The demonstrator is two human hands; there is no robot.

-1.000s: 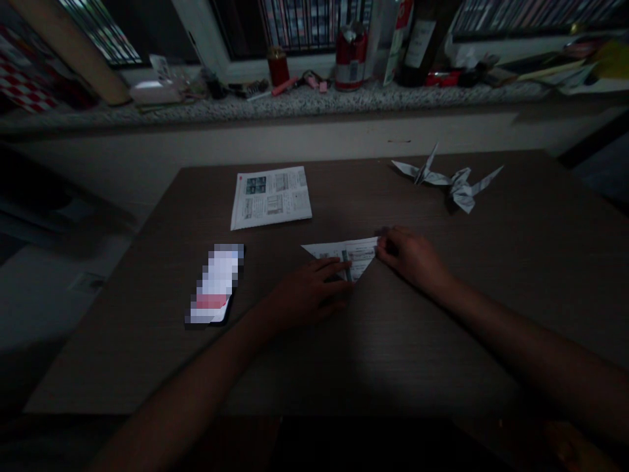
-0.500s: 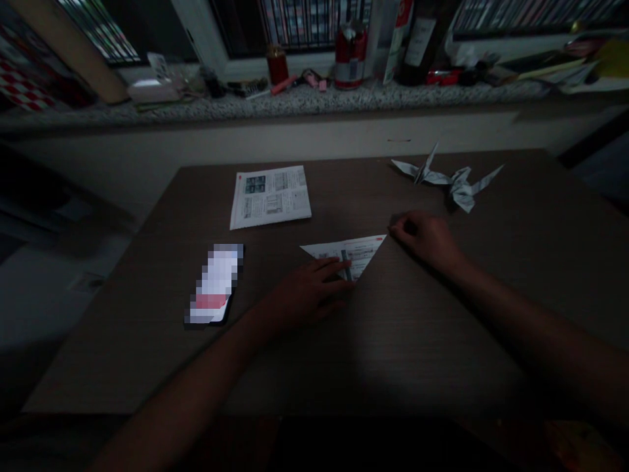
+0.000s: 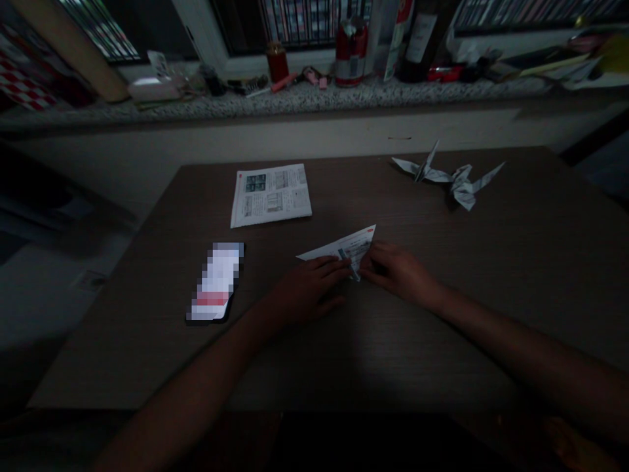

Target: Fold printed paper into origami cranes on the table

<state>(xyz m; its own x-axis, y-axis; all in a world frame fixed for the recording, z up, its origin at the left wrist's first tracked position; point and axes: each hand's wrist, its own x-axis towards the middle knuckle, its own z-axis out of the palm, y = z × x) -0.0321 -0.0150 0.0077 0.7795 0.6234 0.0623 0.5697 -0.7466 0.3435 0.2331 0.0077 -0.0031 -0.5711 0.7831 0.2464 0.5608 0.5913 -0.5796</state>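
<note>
One paper triangle (image 3: 362,244) near middle of table (image 3: 344,367); left hand (image 3: 312,283) flat on it, unclenched, apparently for steadying; right hand (image 3: 400,272) curled at right edge, cannot tell whether pinching

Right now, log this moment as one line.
left hand: flat on paper triangle | right hand: at its right edge | phone: left, screen lit | paper cranes: back right

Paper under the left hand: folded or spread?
Folded: the paper shows a triangular outline with straight edges, partly covered by the left hand. Layer count: cannot tell.
</note>
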